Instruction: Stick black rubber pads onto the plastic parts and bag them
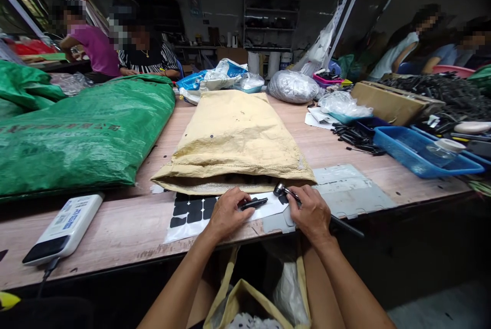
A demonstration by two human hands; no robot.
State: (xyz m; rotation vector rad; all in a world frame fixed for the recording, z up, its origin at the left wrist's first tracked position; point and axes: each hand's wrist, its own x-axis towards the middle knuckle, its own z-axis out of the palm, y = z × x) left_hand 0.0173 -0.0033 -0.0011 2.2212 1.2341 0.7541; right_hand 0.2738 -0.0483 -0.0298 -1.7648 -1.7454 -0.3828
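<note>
My left hand (230,212) is closed around a slim black pen-like part (255,203), just above the table's front edge. My right hand (311,212) grips a metal tool with a shiny round head (280,189) and a long dark handle that sticks out past the palm; its exact kind is unclear. The two hands are close together but apart. Beneath them lies a white sheet with black rounded squares (194,211). Right behind is a flat yellow woven sack (238,134), its mouth gaping toward me with dark contents barely visible.
A green sack (84,134) fills the left, with a white power bank (63,229) in front. Right are a blue tray (422,155), black parts (356,137) and a cardboard box (391,104). An open yellow bag (245,295) rests at my lap. Several people sit farther back.
</note>
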